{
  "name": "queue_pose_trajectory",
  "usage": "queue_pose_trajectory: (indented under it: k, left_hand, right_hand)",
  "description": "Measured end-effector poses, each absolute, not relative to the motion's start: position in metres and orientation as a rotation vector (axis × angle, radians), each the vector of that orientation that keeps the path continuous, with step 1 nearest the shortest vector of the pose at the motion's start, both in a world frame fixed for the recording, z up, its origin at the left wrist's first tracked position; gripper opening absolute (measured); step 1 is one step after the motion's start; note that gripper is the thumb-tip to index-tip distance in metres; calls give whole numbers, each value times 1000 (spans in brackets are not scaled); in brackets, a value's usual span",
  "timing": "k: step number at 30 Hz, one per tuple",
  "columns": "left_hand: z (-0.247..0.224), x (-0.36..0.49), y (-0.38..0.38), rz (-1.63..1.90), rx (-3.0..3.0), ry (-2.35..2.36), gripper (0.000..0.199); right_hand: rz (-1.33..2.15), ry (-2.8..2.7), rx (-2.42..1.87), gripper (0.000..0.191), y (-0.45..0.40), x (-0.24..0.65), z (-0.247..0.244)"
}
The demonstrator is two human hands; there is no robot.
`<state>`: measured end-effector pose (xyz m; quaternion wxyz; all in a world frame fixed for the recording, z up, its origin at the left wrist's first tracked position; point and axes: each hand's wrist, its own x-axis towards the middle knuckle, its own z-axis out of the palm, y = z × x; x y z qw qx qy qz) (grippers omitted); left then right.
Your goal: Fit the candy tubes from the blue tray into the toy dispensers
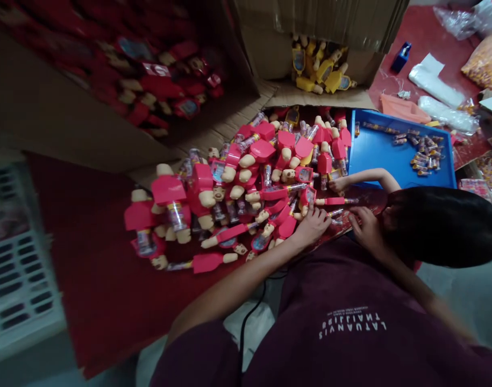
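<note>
My left hand lies spread on a heap of pink plastic toys with beige knobbed ends and clear candy tubes. It touches the toys nearest the front. My right hand rests on a red printed sheet, its fingertips close to a small clear tube and a pink-handled toy. Neither hand clearly grips anything. Another person's hand reaches in beside the blue plastic tray, and that person's dark hair hides part of my right arm.
A cardboard box holds yellow toys at the back. Several loose candy tubes lie in the blue tray. Red cloth spreads left, with a white plastic crate beyond it. Plastic bags and a blue dispenser lie back right.
</note>
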<state>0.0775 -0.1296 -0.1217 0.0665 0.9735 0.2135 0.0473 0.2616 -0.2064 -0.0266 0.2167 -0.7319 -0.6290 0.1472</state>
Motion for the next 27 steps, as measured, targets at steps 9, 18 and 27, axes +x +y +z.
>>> queue_pose_trajectory:
  k: [9,18,27]
  left_hand:
    - [-133,61,-139,115,2918,675,39]
    - [-136,47,-144,37,2998,708,48]
    - [-138,58,-141,61,2985,647,50]
  right_hand:
    - [347,-1976,-1993,23,-160,255,-101]
    - [314,-1837,-1906,29,-155,237,-105]
    - [331,-1577,-1991,24,-183,268,-124]
